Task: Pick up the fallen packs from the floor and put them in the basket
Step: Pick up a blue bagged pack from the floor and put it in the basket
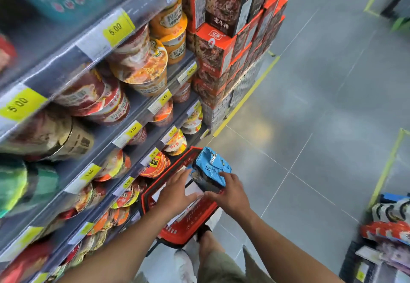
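Observation:
A red plastic basket (195, 222) stands on the floor at my feet, beside the bottom shelf. My right hand (230, 191) grips a blue and black pack (211, 168) by its near end and holds it over the basket's far part. My left hand (177, 190) reaches into the basket with fingers spread, its fingertips touching the pack's left side. White packs or papers lie inside the basket, partly hidden under both hands. No other packs show on the floor.
Shelves of instant noodle cups (137, 65) with yellow price tags run along the left. A stack of orange and black boxes (224, 45) stands beyond the basket. Grey tiled floor (321, 116) spreads to the right. More goods (390, 234) sit at the lower right.

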`<state>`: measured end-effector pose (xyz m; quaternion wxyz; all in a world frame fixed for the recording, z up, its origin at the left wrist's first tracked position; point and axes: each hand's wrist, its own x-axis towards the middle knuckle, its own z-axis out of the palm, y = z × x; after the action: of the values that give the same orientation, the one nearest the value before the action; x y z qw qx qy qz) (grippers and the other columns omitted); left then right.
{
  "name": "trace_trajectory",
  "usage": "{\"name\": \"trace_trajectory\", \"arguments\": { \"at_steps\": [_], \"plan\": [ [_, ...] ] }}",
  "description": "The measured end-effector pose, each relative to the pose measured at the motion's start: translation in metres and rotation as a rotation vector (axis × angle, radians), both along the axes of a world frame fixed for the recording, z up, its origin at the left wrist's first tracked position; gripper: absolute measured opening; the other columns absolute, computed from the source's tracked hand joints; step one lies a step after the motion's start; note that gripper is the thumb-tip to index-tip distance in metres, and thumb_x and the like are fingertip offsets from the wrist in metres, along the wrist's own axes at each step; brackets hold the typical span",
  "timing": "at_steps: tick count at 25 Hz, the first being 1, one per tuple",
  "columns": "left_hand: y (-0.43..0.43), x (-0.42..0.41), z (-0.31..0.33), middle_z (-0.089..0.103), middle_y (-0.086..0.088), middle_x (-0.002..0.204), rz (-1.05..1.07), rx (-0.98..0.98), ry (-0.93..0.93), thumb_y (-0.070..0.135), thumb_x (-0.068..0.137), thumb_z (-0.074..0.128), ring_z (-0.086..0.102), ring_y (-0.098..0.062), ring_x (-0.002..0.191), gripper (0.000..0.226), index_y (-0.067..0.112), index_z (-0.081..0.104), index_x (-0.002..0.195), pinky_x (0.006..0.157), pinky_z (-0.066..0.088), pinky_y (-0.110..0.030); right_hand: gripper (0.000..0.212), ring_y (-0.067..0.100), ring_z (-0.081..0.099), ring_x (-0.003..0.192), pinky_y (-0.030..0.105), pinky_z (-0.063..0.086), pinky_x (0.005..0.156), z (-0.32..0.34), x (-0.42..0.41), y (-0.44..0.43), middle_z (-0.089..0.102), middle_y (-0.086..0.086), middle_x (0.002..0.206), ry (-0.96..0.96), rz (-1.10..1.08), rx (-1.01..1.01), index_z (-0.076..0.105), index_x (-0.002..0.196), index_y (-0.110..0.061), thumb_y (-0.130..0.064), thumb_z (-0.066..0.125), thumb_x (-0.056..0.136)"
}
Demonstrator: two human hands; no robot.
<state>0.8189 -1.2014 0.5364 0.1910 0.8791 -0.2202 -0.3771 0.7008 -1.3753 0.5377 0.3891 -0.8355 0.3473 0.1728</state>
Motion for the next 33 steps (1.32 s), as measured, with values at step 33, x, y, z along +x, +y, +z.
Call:
{"name": "trace_trajectory", "arguments": {
  "at_steps": [33],
  "plan": [
    [0.317,-0.334,0.152,0.004,0.006,0.168,0.799,0.193,-0.469,0.068,0.086,0.058,0.007,-0.020,0.154,0.096,0.037,0.001,0.158,0.119,0.024,-0.054,0.098,0.020,0.027,0.147,0.045,0.034,0.116,0.167,-0.116,0.287,0.027,-0.007,0.162,-0.388,1.197,-0.227,0.031,0.154,-0.036,-0.076,0.068,0.072]
  ]
}}
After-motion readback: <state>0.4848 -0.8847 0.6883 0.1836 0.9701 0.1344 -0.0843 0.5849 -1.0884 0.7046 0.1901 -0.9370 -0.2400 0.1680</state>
